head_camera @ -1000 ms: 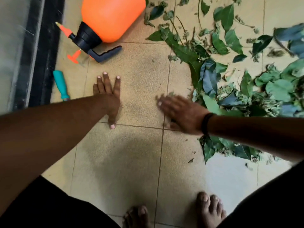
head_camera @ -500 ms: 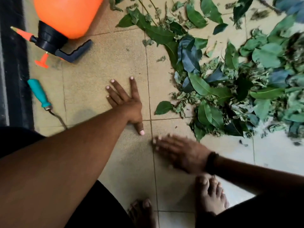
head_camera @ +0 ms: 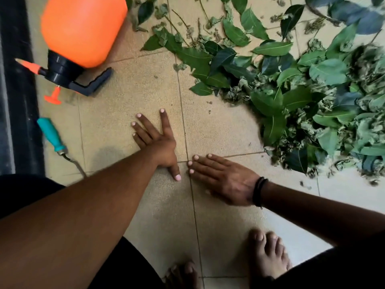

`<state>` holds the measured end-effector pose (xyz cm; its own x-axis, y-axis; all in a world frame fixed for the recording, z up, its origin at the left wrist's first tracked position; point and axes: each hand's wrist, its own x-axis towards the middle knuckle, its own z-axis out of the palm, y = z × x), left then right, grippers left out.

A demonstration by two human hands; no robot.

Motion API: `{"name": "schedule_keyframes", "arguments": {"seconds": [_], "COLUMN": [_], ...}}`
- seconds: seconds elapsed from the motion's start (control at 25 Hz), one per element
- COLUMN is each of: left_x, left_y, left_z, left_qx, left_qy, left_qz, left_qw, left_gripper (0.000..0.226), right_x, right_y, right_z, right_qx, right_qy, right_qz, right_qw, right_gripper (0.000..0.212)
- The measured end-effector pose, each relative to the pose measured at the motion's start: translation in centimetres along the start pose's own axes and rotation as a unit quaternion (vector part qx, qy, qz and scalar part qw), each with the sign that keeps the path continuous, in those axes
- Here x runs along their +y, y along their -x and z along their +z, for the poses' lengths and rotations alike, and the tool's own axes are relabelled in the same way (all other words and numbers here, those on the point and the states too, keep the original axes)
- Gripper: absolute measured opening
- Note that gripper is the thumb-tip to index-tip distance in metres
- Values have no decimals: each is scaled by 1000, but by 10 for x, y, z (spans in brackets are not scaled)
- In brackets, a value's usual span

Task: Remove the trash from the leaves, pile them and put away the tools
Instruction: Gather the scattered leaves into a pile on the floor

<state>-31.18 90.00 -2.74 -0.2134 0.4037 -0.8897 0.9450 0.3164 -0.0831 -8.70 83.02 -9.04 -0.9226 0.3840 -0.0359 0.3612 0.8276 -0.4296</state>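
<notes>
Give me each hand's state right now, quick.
Left hand: open, fingers spread, flat on the tiled floor, holding nothing.
Right hand: open, fingers straight, low over the floor, holding nothing.

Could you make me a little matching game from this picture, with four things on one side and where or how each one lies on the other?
Things:
1. orange sprayer
2. teal-handled tool
3. leaves
4. left hand

Places or states:
A. heaped on the tiles at the right
B. flat on the floor, fingers spread
C. lying on its side at the top left
D. by the dark strip along the left edge, below the sprayer

Pairs: 1-C, 2-D, 3-A, 4-B
</notes>
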Motion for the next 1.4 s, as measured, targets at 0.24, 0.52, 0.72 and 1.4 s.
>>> {"name": "schedule_keyframes", "arguments": {"seconds": [0.24, 0.52, 0.72, 1.4], "left_x": [-3, 0, 0, -8], "left_y": [-4, -7, -9, -9], "left_z": [1, 2, 7, 9], "left_qx": [-2, 8, 14, 42], "left_qy": [4, -9, -21, 38], "left_qz": [8, -3, -8, 40], "left_qw": [1000, 1000, 1000, 998], "left_gripper": [187, 186, 183, 180], "right_x": [79, 78, 103, 186], "right_y": [-47, -85, -131, -282], "right_z": [-47, -38, -65, -130], "right_qx": [87, -25, 36, -48], "right_qy": [5, 69, 57, 212], "right_qz": [260, 53, 149, 241], "right_qw": [962, 996, 987, 946], "right_gripper": [61, 64, 60, 79]}}
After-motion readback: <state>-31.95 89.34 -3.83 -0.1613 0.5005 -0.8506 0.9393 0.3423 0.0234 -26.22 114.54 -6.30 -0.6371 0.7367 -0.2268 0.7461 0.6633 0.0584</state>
